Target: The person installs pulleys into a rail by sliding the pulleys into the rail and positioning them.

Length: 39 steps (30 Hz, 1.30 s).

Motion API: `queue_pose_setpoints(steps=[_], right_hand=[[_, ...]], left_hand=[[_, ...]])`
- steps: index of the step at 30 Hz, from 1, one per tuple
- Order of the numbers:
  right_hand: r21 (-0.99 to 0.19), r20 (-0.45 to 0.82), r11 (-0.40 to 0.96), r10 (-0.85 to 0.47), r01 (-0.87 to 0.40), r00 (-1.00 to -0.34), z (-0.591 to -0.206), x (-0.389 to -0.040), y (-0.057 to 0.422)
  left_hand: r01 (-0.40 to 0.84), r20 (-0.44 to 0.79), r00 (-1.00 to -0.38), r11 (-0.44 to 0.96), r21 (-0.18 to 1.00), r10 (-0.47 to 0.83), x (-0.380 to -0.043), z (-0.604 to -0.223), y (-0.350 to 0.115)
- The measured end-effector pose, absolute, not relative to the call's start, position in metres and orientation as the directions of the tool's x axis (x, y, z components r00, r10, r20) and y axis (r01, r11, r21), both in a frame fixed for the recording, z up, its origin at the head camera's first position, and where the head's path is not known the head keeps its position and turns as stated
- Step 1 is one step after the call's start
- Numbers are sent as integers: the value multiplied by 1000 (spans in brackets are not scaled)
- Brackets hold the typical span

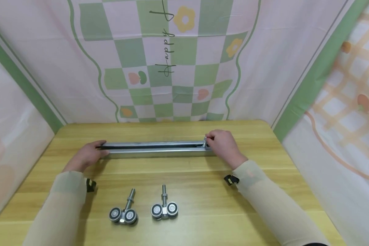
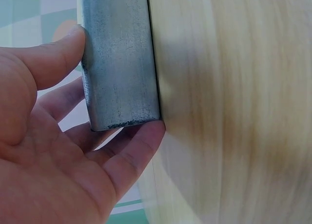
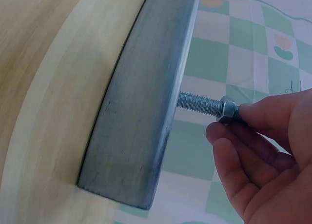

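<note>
A slotted metal track [image 1: 160,154] lies lengthwise across the wooden table, its slot facing up. My left hand [image 1: 87,156] holds the track's left end, thumb at the upper edge [image 2: 84,43] and fingers around the end face. At the other end, my right hand [image 1: 223,145] pinches a threaded bolt [image 3: 201,103] near its hex nut [image 3: 226,110]. That bolt stands up out of the slot; whatever it joins inside the track is hidden by the side wall. Closer to me lie two roller hangers, a left one [image 1: 130,216] and a right one [image 1: 172,209], each with paired wheels and a bolt.
The wooden table [image 1: 203,201] extends on all sides of the track. Behind it hangs a checked green and white curtain [image 1: 187,51], with more fabric [image 1: 353,130] at the right side. Small black wrist cameras [image 1: 231,179] sit at both cuffs.
</note>
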State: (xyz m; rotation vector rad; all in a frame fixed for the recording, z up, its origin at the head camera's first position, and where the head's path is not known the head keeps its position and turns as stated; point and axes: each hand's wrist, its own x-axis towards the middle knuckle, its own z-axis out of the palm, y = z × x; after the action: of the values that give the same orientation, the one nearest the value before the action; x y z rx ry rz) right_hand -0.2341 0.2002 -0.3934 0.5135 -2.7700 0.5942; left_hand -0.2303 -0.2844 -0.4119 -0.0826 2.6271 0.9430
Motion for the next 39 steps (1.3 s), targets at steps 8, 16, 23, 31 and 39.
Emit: queue_pose_setpoints(steps=[8,16,23,31,39], right_hand=[[-307,334,852,-321,-424,-886,-396,-238,187],[-273,363,843,-356,-463,-861,-397,-239,175],[-275,338,835,-381,-477,-861,-393,-236,165],[-260,276,831,-425,-492,-862,-393,-236,152],[-211,254,809,-497,-549,-830,-394,-231,132]], left_hand=[[-164,-337,-939,783,600,62,-231,-412,-285],[-165,-336,-940,791,589,54,-231,-412,-286],[-162,-333,-941,787,595,58,-232,-413,-287],[-164,-331,-942,780,604,59,-231,-413,-286],[-167,-336,-940,777,607,61,-230,-414,-287]])
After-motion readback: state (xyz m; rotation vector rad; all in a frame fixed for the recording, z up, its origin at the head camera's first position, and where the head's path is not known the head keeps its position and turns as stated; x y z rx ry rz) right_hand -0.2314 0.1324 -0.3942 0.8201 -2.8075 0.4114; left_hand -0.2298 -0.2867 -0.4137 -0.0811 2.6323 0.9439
